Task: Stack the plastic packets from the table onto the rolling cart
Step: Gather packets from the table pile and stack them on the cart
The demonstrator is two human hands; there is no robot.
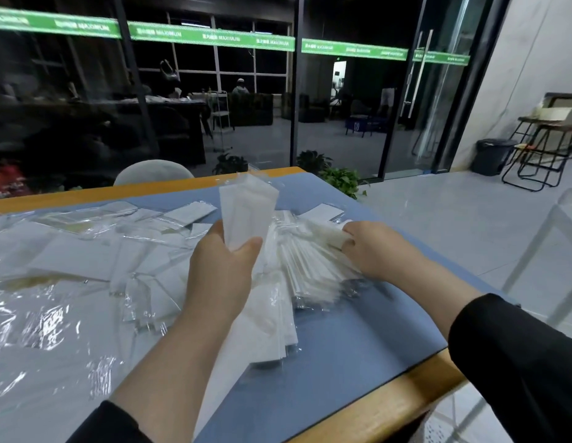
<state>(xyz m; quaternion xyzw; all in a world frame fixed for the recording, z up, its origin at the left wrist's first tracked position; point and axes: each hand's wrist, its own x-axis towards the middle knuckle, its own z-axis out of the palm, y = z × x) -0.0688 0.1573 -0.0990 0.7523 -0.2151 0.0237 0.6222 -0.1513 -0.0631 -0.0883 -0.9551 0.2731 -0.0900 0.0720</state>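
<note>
Left hand (220, 266) gripped a packet (246, 209), thumb and fingers curled round its lower end, holding it upright and lifted off the table (358, 340). Right hand (374, 247) reached into the fanned pile (310, 263) just beside it, fingers curled and pinching the top end of a white packet there; fingertips mostly hidden by plastic. More packets and loose clear wrap (48, 314) lay scattered across the left of the blue tabletop. Pile sat between both hands, near the table's right edge. Cart (553, 225) was only partly seen at the right frame edge, a pale frame, well apart from the pile. Black sleeves on both arms.
</note>
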